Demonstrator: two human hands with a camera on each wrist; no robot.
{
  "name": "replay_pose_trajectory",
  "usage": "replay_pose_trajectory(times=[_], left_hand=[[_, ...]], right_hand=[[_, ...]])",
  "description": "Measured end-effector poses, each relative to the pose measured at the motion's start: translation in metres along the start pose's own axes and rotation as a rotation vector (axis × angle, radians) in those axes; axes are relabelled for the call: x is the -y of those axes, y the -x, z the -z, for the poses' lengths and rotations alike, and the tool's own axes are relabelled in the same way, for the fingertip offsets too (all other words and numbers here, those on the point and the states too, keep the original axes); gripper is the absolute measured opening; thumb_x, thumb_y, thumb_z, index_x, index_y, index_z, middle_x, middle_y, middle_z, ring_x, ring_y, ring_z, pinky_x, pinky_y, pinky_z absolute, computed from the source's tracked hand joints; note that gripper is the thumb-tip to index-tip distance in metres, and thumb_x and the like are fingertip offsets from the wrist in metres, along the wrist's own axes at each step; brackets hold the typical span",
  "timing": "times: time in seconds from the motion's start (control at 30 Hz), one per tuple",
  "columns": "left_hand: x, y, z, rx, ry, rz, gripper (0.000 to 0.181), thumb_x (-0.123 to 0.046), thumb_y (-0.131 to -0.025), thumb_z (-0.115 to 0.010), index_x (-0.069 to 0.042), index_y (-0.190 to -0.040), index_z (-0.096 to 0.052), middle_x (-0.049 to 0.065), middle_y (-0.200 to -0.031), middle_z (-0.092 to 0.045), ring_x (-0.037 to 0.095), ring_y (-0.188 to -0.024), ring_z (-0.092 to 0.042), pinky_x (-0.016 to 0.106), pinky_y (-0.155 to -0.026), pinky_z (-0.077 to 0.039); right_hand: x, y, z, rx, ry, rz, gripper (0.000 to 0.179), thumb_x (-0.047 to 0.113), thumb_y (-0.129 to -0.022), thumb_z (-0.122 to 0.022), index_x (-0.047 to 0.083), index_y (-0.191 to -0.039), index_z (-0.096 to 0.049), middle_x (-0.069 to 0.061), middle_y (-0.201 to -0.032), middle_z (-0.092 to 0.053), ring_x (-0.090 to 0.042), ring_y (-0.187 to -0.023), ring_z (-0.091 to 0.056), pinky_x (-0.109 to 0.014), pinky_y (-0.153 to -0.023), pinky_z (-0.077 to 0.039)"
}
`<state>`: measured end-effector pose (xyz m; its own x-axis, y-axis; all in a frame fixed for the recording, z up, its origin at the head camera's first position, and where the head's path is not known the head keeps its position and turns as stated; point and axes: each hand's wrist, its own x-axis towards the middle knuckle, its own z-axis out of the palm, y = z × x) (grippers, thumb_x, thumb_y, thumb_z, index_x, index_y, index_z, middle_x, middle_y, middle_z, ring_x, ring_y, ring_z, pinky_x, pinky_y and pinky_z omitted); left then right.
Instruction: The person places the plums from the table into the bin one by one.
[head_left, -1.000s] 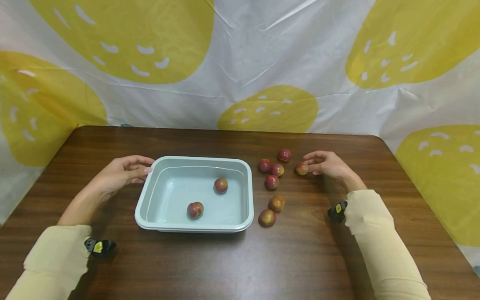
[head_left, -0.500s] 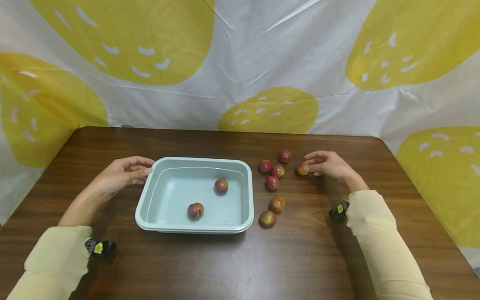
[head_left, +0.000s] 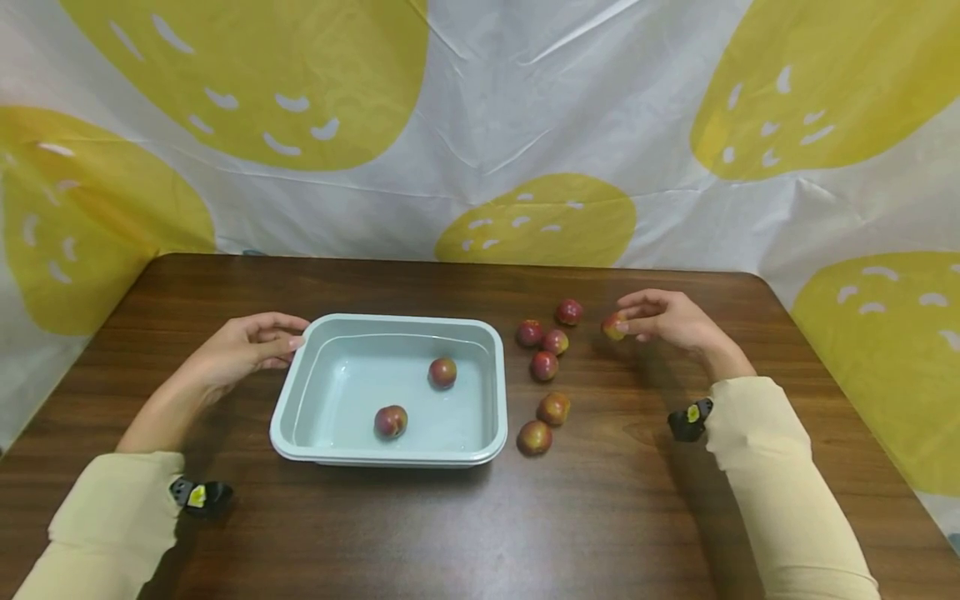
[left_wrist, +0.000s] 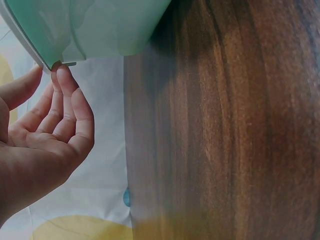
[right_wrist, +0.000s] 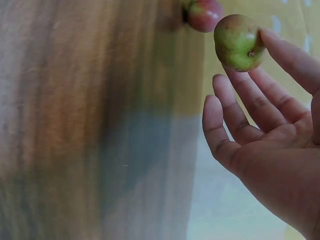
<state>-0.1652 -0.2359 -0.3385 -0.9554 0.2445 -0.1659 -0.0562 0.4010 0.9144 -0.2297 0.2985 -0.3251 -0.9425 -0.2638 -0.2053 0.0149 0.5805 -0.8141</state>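
Note:
A pale blue-green plastic basin (head_left: 352, 457) stands on the table with two plums inside, one plum (head_left: 442, 372) toward its right and another plum (head_left: 391, 422) nearer the front. My left hand (head_left: 243, 350) pinches the basin's left rim between thumb and fingertips, as the left wrist view also shows. On the right, my right hand (head_left: 671, 321) pinches a red-and-yellow plum (right_wrist: 239, 43) between thumb and fingers, its other fingers loosely bent. That plum shows greenish with a small stem scar in the right wrist view. Both sleeves are pale yellow.
Several red plums (head_left: 543, 365) lie clustered right of the basin. Two yellower plums, a rear one (head_left: 554, 408) and a front one (head_left: 535, 437), lie closer to me. The brown wooden table (head_left: 420, 533) ends at a curtain (head_left: 510, 108) with yellow shapes.
My right hand has lifted its plum and shifted slightly up and to the right. The left hand, the basin and the other plums stay where they were.

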Motion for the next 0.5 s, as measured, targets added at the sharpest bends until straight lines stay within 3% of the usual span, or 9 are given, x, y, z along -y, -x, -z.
replay_pose_trajectory(times=[0.33, 0.5], left_hand=[[0.001, 0.000, 0.000, -0.001, -0.006, 0.000, 0.051, -0.021, -0.088, -0.062, 0.009, -0.126, -0.044, 0.007, -0.101, -0.063, 0.007, -0.082, -0.060, 0.028, -0.075, -0.051], [0.001, -0.001, 0.000, 0.000, -0.002, 0.000, 0.051, -0.021, -0.088, -0.062, 0.009, -0.126, -0.044, 0.007, -0.101, -0.064, 0.007, -0.082, -0.060, 0.028, -0.076, -0.051]], right_hand=[[0.024, 0.008, 0.007, 0.008, -0.015, 0.026, 0.050, 0.020, -0.085, -0.066, -0.002, -0.126, -0.046, -0.014, -0.112, -0.058, -0.012, -0.089, -0.060, -0.039, -0.082, -0.049], [0.035, 0.008, 0.008, 0.003, -0.006, 0.056, 0.051, 0.019, -0.085, -0.066, -0.003, -0.126, -0.047, -0.015, -0.112, -0.059, -0.011, -0.088, -0.061, -0.032, -0.076, -0.051]])
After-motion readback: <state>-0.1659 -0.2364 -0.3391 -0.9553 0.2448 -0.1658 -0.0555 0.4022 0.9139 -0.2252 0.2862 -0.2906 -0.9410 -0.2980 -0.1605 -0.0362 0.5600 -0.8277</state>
